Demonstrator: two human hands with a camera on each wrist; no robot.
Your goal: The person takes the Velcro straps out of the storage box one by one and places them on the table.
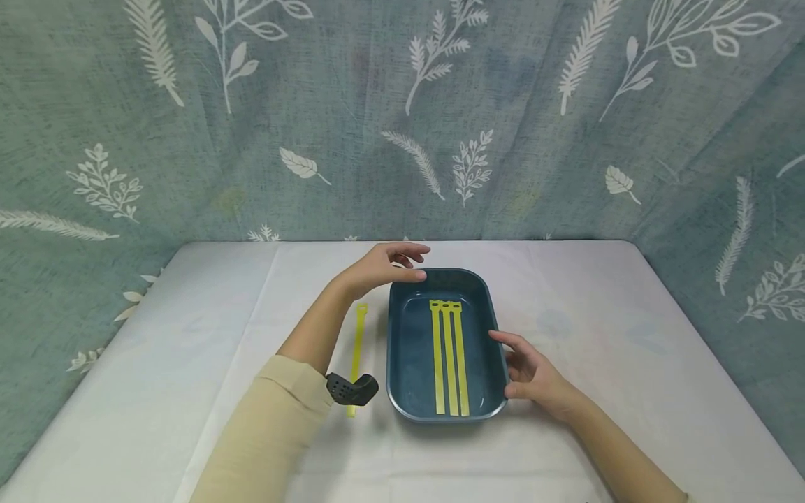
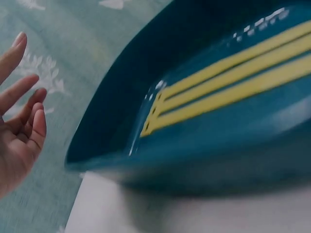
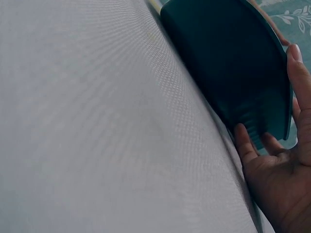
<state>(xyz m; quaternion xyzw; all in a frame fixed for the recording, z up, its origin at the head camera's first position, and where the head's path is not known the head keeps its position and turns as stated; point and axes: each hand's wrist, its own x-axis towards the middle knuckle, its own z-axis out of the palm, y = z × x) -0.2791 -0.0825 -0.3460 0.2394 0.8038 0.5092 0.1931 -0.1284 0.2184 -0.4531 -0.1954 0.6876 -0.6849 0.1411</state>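
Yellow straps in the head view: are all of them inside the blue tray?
No, one yellow strap lies on the white table beside the blue tray.

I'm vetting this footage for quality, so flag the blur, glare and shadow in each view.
Head: mostly crisp, with a soft shadow beside the blue-green tray on the white tabletop; left wrist: the tray's nearest wall blurred, white glints inside it near the yellow straps; right wrist: the tray's side dark with little detail, a rippled, moiré-like pattern across the tabletop.

Blue tray [image 1: 411,363]: deep, round corners.
Three yellow strips [image 1: 450,360]: side by side inside, holed ends far.
Lone yellow strip [image 1: 357,342]: straight, left of tray.
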